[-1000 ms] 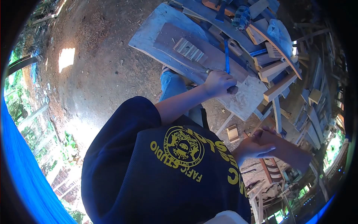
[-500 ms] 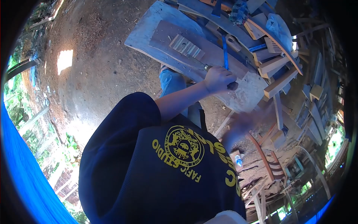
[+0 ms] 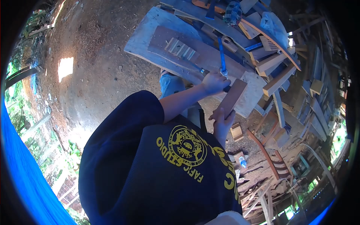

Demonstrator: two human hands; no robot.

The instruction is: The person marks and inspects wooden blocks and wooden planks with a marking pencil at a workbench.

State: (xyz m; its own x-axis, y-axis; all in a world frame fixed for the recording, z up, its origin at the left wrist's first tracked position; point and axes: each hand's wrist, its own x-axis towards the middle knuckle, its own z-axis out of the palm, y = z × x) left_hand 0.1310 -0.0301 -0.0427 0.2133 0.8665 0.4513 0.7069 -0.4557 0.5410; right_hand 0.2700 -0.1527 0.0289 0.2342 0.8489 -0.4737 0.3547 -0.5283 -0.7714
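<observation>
My left hand [image 3: 215,83] is wrapped round the handle of a chisel [image 3: 203,71]. Its thin blade points up and left toward a piece of wood with several parallel slots [image 3: 181,49], lying on a brown board [image 3: 161,40]. In my right hand [image 3: 223,122] is a flat brown wooden block [image 3: 234,96], gripped near its lower end. The block's upper part is beside the butt of the chisel handle; whether they touch I cannot tell. A blue bar-like tool [image 3: 222,54] lies just beyond my left hand.
A pale, worn slab [image 3: 140,35] lies under the board. Cut timber [image 3: 279,80], a clear plastic bag [image 3: 270,23] and a patterned bundle [image 3: 232,13] are piled at the upper right. A slatted wooden frame [image 3: 275,167] and a plastic bottle [image 3: 242,162] are at the lower right.
My right hand, blurred and farther right before, has come in beside my left hand, and the wooden block now shows clearly. My left hand keeps its hold on the chisel. The view has shifted slightly.
</observation>
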